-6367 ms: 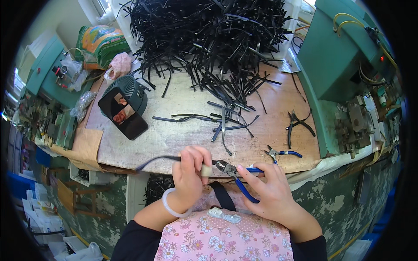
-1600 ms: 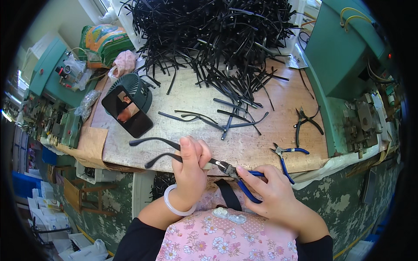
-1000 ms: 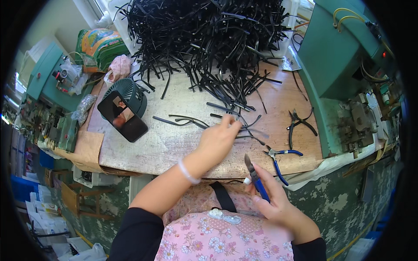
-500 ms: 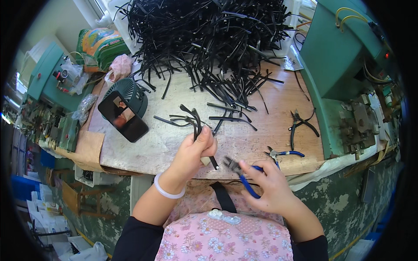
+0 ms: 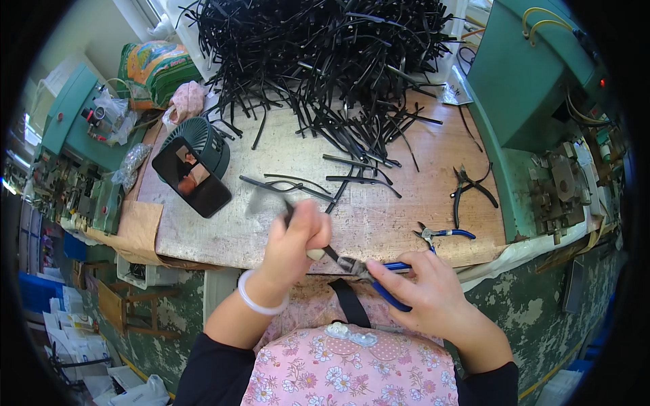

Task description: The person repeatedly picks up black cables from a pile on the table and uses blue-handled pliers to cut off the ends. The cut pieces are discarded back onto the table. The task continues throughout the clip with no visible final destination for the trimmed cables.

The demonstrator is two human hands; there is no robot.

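My left hand [image 5: 298, 237] is closed around slim black eyeglass temples [image 5: 329, 252]; their upper ends are smeared by motion, so I cannot tell how many. A lower end pokes out below my fist and meets the jaws of the blue-handled pliers [image 5: 391, 298]. Those pliers are gripped in my right hand [image 5: 430, 291], jaws pointing left, at the bench's front edge. Whether the jaws close on the temple tip or only touch it, I cannot tell. Just beyond my left hand, a few loose temples [image 5: 362, 180] lie on the bench.
A large heap of black temples [image 5: 325, 61] spills over the back. Blue-handled cutters [image 5: 447, 233] and black-handled pliers [image 5: 470, 189] lie at right, beside a green machine [image 5: 528, 81]. At left, a phone [image 5: 193, 179] leans on a round fan [image 5: 213, 145]. Another green machine [image 5: 81, 128] stands farther left.
The plier jaws have moved down and left to the lower end of the held temple. My left hand has shifted slightly, and the upper ends of its temples have swung left, blurred.
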